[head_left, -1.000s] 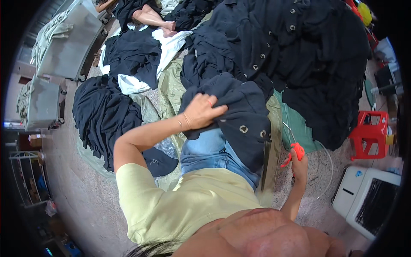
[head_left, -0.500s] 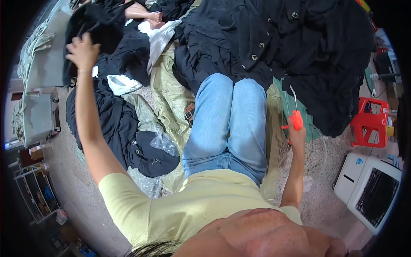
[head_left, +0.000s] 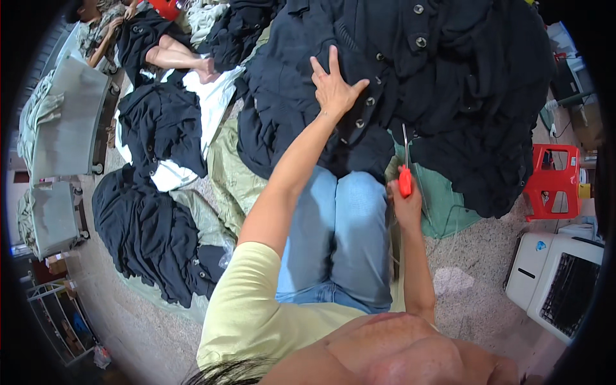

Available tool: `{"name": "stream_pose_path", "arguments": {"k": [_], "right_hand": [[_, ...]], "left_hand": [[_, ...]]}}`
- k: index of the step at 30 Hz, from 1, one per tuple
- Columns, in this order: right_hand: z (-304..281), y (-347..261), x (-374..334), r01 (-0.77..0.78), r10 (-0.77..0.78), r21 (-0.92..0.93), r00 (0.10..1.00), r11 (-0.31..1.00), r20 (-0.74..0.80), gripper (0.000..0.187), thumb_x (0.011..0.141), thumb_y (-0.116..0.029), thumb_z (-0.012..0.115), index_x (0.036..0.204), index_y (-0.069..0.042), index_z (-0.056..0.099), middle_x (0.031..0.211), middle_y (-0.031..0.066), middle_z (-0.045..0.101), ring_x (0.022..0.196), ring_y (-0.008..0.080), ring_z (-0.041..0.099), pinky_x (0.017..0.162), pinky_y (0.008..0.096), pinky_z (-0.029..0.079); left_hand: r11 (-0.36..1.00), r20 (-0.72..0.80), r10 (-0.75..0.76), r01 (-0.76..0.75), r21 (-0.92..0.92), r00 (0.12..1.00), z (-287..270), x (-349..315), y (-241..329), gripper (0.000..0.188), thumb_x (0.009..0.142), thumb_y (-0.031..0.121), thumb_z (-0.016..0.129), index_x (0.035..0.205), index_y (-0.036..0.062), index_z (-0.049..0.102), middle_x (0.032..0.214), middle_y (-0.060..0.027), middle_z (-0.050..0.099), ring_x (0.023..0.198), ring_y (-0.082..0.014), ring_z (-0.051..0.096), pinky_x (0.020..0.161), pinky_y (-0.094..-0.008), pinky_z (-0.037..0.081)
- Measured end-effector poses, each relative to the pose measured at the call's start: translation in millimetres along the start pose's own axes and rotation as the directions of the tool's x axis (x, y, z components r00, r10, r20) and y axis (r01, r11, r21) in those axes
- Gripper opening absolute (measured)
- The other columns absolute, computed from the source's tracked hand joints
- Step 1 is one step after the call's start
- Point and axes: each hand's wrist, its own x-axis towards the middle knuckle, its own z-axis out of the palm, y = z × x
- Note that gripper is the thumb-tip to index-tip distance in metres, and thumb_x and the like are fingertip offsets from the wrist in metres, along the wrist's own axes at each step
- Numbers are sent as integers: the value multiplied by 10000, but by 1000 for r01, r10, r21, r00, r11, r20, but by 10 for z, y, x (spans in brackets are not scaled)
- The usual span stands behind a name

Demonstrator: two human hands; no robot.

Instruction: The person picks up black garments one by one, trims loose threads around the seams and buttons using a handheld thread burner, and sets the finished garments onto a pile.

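My left hand has its fingers spread over the big heap of black knitted garments in front of my knees. It holds nothing, and whether the palm presses on the cloth I cannot tell. Metal-looking round buttons dot these garments. Beside my right knee, my right hand is closed round a red-handled tool with a long, thin metal tip. That tip points away from me toward the heap; its exact kind is unclear.
More black garments lie in piles on the left, over pale sheeting. Another person's bare legs rest at the far left. Grey wheeled bins stand leftmost. A red stool and a white appliance are on the right.
My left hand has swung from a black garment at the far left over to the large heap ahead. That garment now lies on the left. The right hand has shifted slightly left with the tool.
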Motion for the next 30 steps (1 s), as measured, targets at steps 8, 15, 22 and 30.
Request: {"name": "stream_pose_path", "arguments": {"k": [8,15,22,30], "right_hand": [[-3,307,-83,-91,91,142,996,986,6,410,955,-167,680,1349,-82,609,1036,82,701,699,122,635,651,294,530],[-83,-136,-201,162,-162,-14,983,987,-80,587,875,-217,807,1365,-3,565,1214,143,682,1098,209,638,954,332,494],[275,-1290,-504,620,-593,108,780,777,-200,1217,575,-292,1001,1529,19,312,1485,176,455,1306,265,514,1093,367,436],[317,-2487,-823,778,-634,84,565,623,-528,682,763,-163,827,1370,-81,526,1189,174,675,1102,340,680,931,397,538]], "left_hand": [[874,97,-148,176,-454,984,63,542,-873,672,710,-43,542,1371,79,535,963,-176,692,827,-314,685,794,-408,548],[208,489,-96,498,-842,867,-1017,-584,-292,631,711,-132,422,1299,54,557,989,-93,658,834,-225,651,738,-337,567],[-194,217,141,241,-951,966,-2372,-877,1404,239,901,37,586,1135,2,616,1133,-148,698,986,-274,721,921,-437,597],[-372,-209,593,35,-927,777,-4119,-1644,2550,142,948,101,617,1040,15,683,1022,-112,730,913,-246,709,858,-353,586]]}}
